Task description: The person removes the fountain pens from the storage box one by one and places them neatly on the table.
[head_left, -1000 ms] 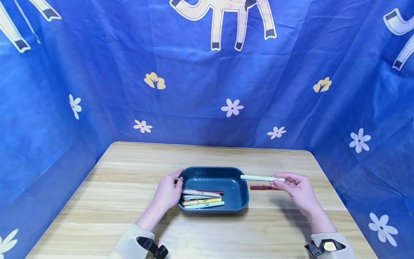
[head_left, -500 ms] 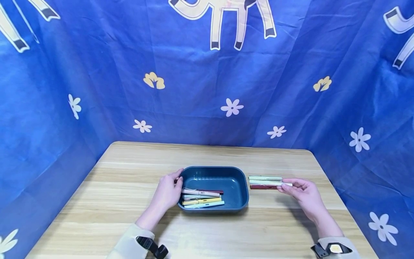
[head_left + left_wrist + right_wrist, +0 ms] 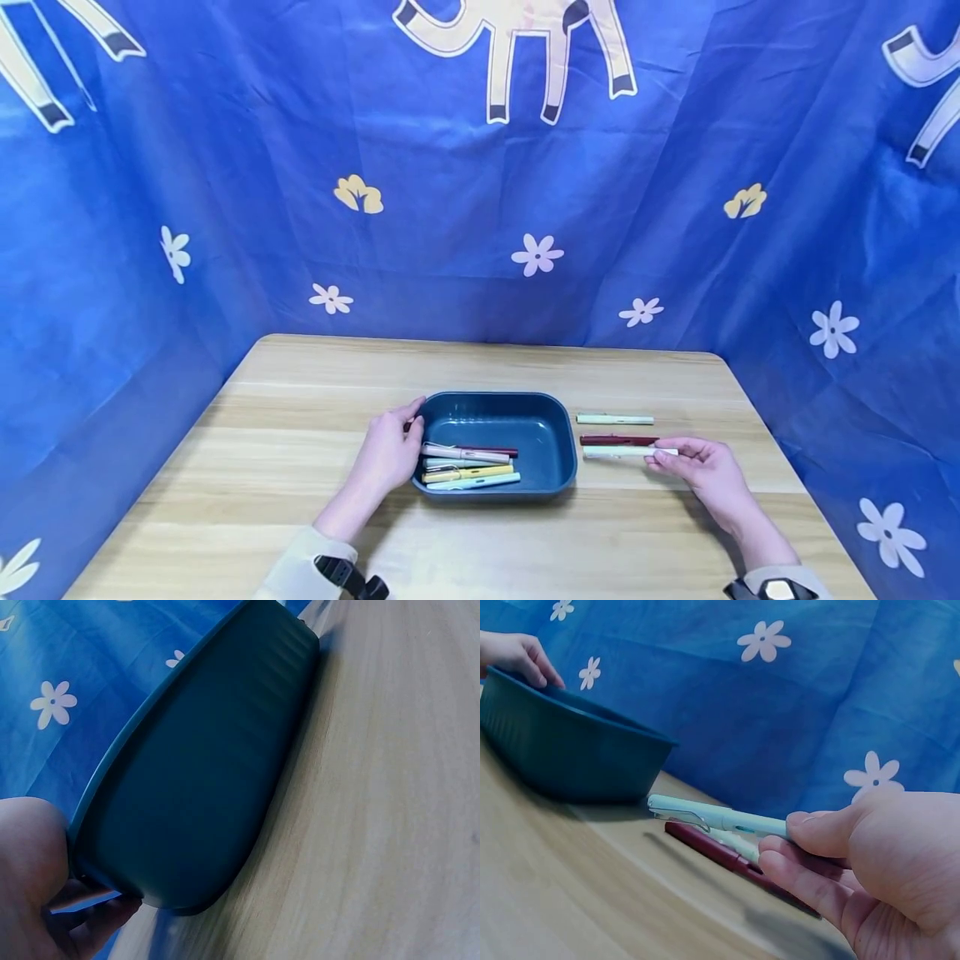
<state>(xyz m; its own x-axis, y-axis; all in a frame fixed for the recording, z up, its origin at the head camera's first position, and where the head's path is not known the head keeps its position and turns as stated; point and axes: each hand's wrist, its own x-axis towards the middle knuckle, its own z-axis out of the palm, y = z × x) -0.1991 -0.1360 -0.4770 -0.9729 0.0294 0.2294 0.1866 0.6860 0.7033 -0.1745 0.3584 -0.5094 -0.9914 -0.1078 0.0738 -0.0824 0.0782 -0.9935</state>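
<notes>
In the head view my left hand (image 3: 392,450) grips the left end of a dark teal plastic bin (image 3: 551,433). My right hand (image 3: 705,475) pinches one end of a pale mint pen (image 3: 618,452) between thumb and fingers. In the right wrist view that pen (image 3: 720,817) is held above the table, its metal clip at the far end. Just beyond it lies a dark red pen (image 3: 615,440). A pale green pen (image 3: 615,419) lies farther back, roughly parallel.
Inside the bin, toward its left side, lie several pens: a pinkish one (image 3: 472,454), a yellow one (image 3: 480,470), a pale blue one (image 3: 483,481) and others partly covered. A blue patterned curtain (image 3: 450,208) surrounds the wooden table (image 3: 495,550).
My right hand has brought the mint pen toward me, from behind the dark red pen to its near side. The pale green pen behind is now uncovered. My left hand stays on the bin.
</notes>
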